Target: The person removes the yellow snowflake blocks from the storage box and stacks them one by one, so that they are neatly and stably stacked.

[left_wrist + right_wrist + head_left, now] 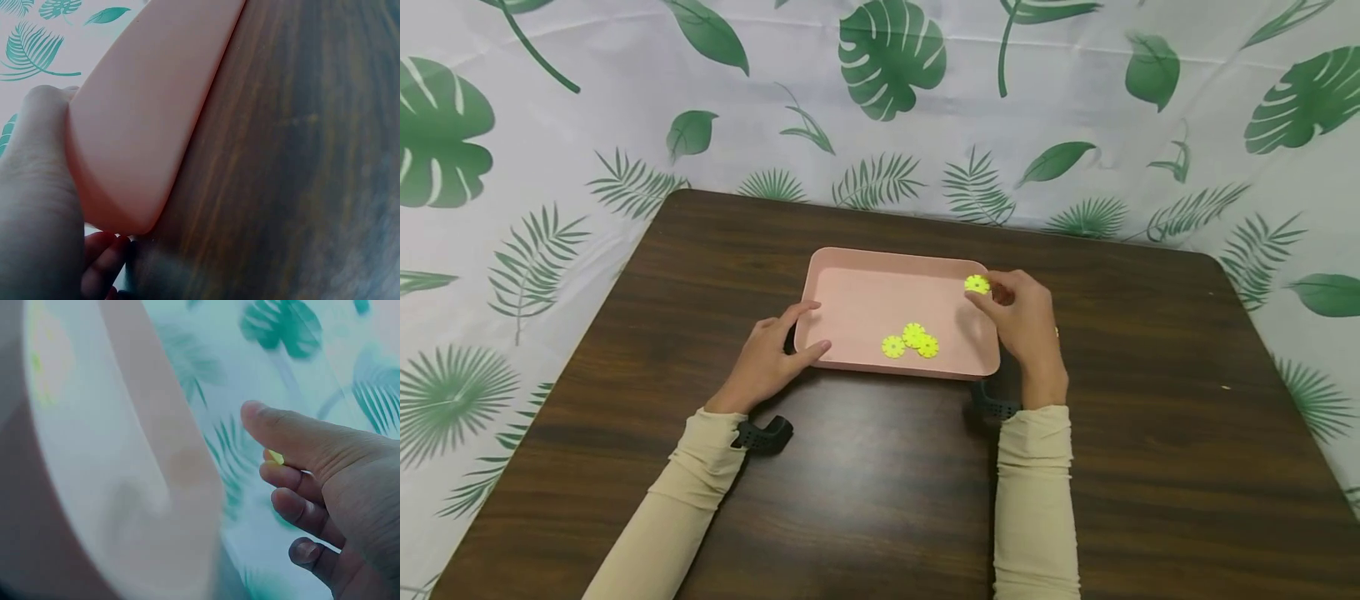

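A shallow pink tray (pixel 857 304) lies on the table. My left hand (pixel 765 360) grips its left end, thumb over the near rim; in the left wrist view, the tray's pink outer wall (pixel 144 106) stands beside the thumb, with other fingers (pixel 100 262) curled at the corner. Above the tray's far right corner, my right hand (pixel 1026 321) pinches a yellow notched disc (pixel 976 284) between thumb and fingers. Only a sliver of this disc (pixel 275 457) shows in the right wrist view. Three like discs (pixel 892 347) lie near the tray's front side, two of them overlapping.
The dark wood-grain table (pixel 1150 467) extends around the tray. Behind it hangs a white cloth (pixel 985 125) printed with green leaves. Black straps (pixel 763 435) sit at both wrists, and a tiny pale speck (pixel 1225 387) lies on the table to the right.
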`<state>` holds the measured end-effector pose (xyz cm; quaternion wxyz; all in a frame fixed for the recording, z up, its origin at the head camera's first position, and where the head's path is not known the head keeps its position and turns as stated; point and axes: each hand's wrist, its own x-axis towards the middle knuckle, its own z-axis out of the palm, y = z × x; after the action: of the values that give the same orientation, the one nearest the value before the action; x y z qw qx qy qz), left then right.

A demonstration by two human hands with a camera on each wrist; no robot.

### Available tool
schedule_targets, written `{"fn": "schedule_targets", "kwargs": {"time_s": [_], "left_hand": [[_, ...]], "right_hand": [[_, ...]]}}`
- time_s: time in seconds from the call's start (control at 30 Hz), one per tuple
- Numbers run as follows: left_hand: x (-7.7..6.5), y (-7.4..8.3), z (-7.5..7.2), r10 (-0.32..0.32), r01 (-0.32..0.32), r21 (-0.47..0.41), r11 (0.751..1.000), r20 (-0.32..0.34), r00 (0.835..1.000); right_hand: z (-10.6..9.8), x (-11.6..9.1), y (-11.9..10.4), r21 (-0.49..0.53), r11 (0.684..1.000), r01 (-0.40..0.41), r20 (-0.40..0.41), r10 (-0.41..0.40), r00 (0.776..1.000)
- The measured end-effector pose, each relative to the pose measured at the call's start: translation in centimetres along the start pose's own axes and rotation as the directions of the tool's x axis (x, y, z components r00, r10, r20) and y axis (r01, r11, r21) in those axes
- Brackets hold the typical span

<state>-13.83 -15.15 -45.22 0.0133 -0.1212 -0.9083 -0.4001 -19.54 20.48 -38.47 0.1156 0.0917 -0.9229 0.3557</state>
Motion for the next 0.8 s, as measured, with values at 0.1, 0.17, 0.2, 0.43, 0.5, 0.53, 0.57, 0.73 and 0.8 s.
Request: {"fn": "schedule_targets", "kwargs": {"time_s": [0.1, 0.17, 0.2, 0.43, 0.5, 0.53, 0.57, 0.73, 0.8], "left_hand": [[0.0, 0.0, 0.0, 0.003, -0.003, 0.008, 1.000, 0.003, 1.000], [0.0, 0.0, 0.0, 0.000, 0.000, 0.007, 1.000, 0.009, 1.000], [-0.1, 0.0, 0.0, -0.003, 0.003, 0.006, 1.000, 0.012, 1.000], [-0.2, 0.0, -0.2, -0.027, 0.027, -0.004, 1.000, 0.014, 1.000], [-0.2, 0.0, -0.2, -0.027, 0.027, -0.003, 1.000, 0.014, 1.000], [-0.1, 0.0, -0.2, -0.028, 0.028, -0.003, 1.000, 0.015, 0.999], [-0.1, 0.0, -0.2, -0.029, 0.029, -0.005, 1.000, 0.016, 0.999], [0.0, 0.1, -0.2, -0.025, 0.026, -0.008, 1.000, 0.021, 0.999], [-0.1, 0.3, -0.3, -0.025, 0.025, -0.007, 1.000, 0.019, 0.999]], "right_hand": [[-1.8, -0.8, 2.2, -0.021, 0.999, -0.047, -0.040, 0.047, 0.998], [-3.0, -1.4, 3.7, -0.042, 0.995, -0.085, -0.052, 0.083, 0.995], [-3.5, -1.8, 4.4, -0.056, 0.993, -0.103, -0.055, 0.100, 0.994], [-6.0, -3.8, 7.8, -0.090, 0.977, -0.195, -0.029, 0.193, 0.981], [-6.1, -3.9, 8.4, -0.089, 0.975, -0.204, -0.018, 0.203, 0.979], [-6.2, -3.9, 8.6, -0.091, 0.974, -0.207, -0.013, 0.207, 0.978], [-6.2, -3.9, 8.8, -0.097, 0.973, -0.208, -0.010, 0.208, 0.978], [-6.2, -3.9, 9.1, -0.107, 0.970, -0.216, 0.026, 0.220, 0.975], [-6.2, -3.9, 9.1, -0.107, 0.971, -0.214, 0.039, 0.219, 0.975]]}}
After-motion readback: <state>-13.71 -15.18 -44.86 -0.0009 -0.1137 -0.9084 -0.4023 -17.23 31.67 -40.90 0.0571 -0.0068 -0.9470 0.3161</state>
